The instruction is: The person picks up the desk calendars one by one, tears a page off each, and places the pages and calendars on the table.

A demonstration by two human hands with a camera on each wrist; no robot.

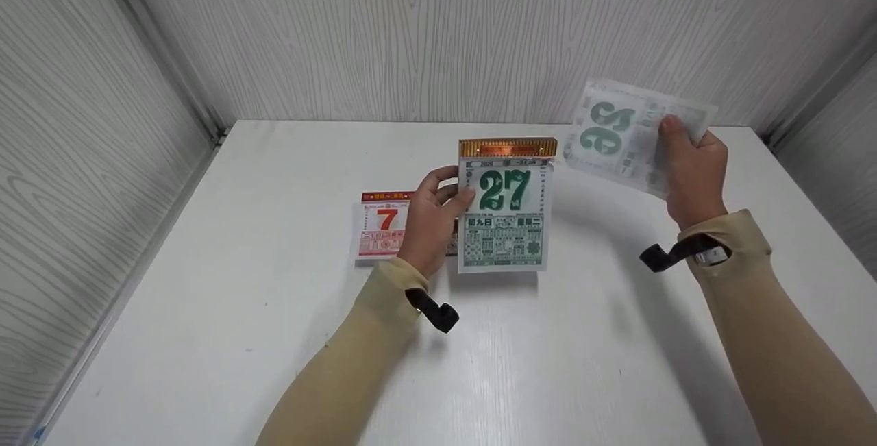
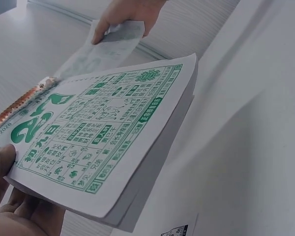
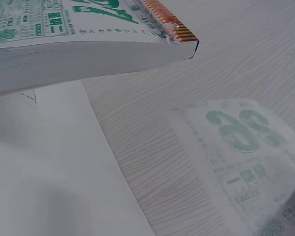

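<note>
In the head view my left hand (image 1: 430,230) grips the left edge of a thick tear-off calendar (image 1: 503,244), thumb on its front. The top sheet carries a large green 27 below a gold and orange binding strip (image 1: 508,148). Off to the upper right, my right hand (image 1: 697,172) pinches a thin loose sheet (image 1: 606,141), thumb on top; its green number shows sideways. That sheet (image 3: 238,157) reads 26 in the right wrist view, apart from the thick calendar (image 3: 88,61). The left wrist view shows left fingers (image 2: 24,216) under the calendar (image 2: 103,132).
A smaller calendar (image 1: 379,230) with a red 7 lies on the white table (image 1: 205,336), partly behind my left hand. A dark patterned piece (image 1: 452,246) shows between that hand and the thick calendar. Wood-grain panels (image 1: 411,35) stand behind and at both sides.
</note>
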